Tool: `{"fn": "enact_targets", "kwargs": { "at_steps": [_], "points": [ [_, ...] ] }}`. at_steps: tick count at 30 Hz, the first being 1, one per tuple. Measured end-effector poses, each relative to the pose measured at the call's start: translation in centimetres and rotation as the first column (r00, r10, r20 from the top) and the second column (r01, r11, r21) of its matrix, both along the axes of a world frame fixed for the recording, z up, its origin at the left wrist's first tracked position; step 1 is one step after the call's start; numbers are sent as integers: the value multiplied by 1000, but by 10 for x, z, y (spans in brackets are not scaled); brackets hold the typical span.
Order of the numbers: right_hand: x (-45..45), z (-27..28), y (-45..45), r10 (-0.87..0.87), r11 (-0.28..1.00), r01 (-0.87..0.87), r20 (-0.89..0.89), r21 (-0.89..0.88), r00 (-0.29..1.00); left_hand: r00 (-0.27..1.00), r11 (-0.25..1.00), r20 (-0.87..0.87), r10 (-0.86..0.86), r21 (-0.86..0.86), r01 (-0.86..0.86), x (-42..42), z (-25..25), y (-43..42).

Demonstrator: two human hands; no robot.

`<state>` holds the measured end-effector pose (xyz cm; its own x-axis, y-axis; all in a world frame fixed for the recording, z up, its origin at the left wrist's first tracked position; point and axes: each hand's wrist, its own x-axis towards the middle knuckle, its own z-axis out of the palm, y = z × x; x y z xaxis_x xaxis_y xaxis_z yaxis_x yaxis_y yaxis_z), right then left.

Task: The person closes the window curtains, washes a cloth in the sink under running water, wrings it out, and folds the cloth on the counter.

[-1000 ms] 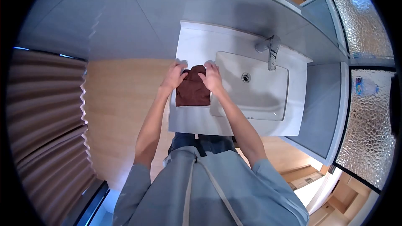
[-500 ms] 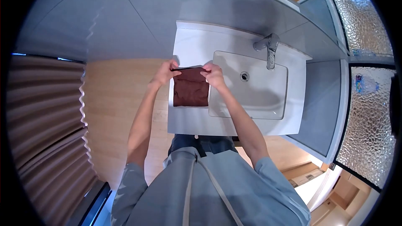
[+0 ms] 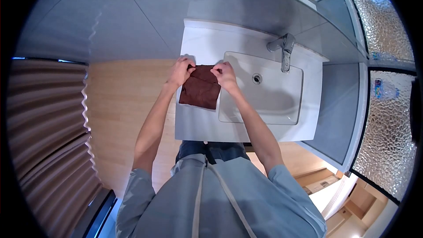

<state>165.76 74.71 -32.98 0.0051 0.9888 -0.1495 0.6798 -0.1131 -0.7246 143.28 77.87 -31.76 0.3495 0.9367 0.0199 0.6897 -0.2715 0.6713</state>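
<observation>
A dark brown cloth (image 3: 200, 90), folded into a rough square, lies on the white countertop (image 3: 198, 125) left of the basin. Its far edge is pinched at both corners. My left hand (image 3: 180, 71) grips the far left corner between thumb and fingers. At the far right corner, beside the basin rim, my right hand (image 3: 225, 75) has its fingertips closed on the cloth. A fold line runs across the cloth just below the far edge. Whatever lies under the cloth is hidden.
To the right of the cloth is a white sink basin (image 3: 282, 105) with a drain (image 3: 257, 78). A chrome faucet (image 3: 285, 50) stands behind it. Grey wall panels (image 3: 132, 22) rise at the back, and a brown pleated curtain (image 3: 48, 128) hangs at the left.
The cloth has turned slightly, its near edge now slanting. The raised far edge has come down flatter. Both hands have moved a little, the left one tilting inward over its corner.
</observation>
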Motion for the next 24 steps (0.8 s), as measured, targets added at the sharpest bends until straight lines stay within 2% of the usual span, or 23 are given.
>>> {"fn": "enact_targets", "kwargs": {
  "at_steps": [3, 5, 6, 8, 9, 11, 12, 15, 16, 20, 22, 24],
  "points": [
    [5, -7, 2, -110, 993, 105, -106, -49, 988, 1000, 1000, 4, 9, 5, -9, -4, -4, 1],
    [8, -10, -1, -33, 996, 38, -58, 82, 998, 1000, 1000, -1, 19, -21, -19, -4, 1, -1],
    [9, -10, -2, 1, 989, 4, -29, 147, 1000, 997, 996, 21, 78, 36, -79, -1, 3, -2],
    [9, -14, -3, -50, 958, 49, -4, 284, 999, 979, 970, 74, 191, 137, -199, 4, 9, -11],
    [9, -17, -4, -77, 934, 70, 6, 351, 997, 970, 964, 78, 231, 115, -239, 5, 13, -19],
    [11, -20, -18, -151, 925, 163, -62, 344, 987, 946, 944, 84, 312, 82, -319, 4, 24, -35],
    [11, -16, -27, -187, 917, 209, -96, 339, 978, 951, 949, -16, 310, 63, -309, 3, 25, -45],
    [10, -1, -63, -109, 994, 106, -122, -28, 987, 956, 939, -49, 288, -181, -292, 1, 24, -67],
    [8, 2, -67, -115, 993, 111, -145, -42, 983, 955, 953, -38, 294, -61, -296, 1, 18, -72],
    [5, 2, -79, -114, 993, 108, -175, -44, 978, 965, 968, 81, 250, -55, -246, -2, 10, -72],
    [1, 6, -81, -81, 996, 84, -166, 8, 983, 960, 967, 122, 254, -54, -249, -1, 17, -79],
    [-1, 7, -81, -36, 995, 52, -163, 90, 986, 918, 952, 266, 293, -171, -254, -5, 18, -88]
  ]
}}
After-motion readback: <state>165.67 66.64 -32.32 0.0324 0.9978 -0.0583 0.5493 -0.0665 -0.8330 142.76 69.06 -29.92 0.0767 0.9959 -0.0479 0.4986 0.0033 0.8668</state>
